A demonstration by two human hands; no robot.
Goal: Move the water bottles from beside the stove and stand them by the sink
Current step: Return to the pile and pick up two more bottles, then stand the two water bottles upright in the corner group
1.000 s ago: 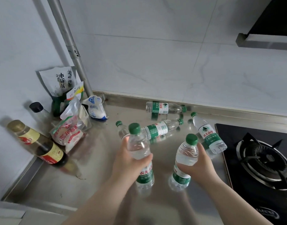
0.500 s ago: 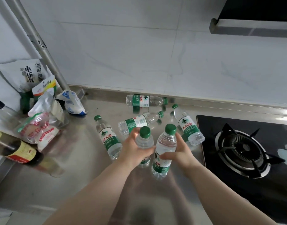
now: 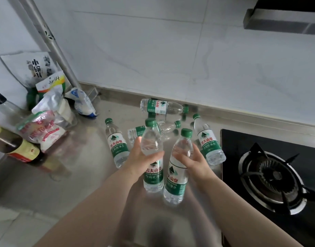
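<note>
Water bottles, pair, upright, mid-counter (image 3: 73,166), 9 o'clock of stove (image 3: 270,175). L hand (image 3: 140,158) wraps 1st bottle (image 3: 153,177) at shoulder; R hand (image 3: 197,163) wraps 2nd bottle (image 3: 176,184). Lying bottles (image 3: 117,145) x4 at 12 o'clock. Prob. full: weighty, slick, squashy; grip mid-body.

The counter (image 3: 78,177) is brushed steel with a dull, smeary sheen. The water bottles (image 3: 117,147) are clear ribbed plastic with glossy green labels. At three o'clock the stove (image 3: 231,139) is glossy black glass. At nine o'clock lie crinkled plastic packets (image 3: 41,131).
</note>
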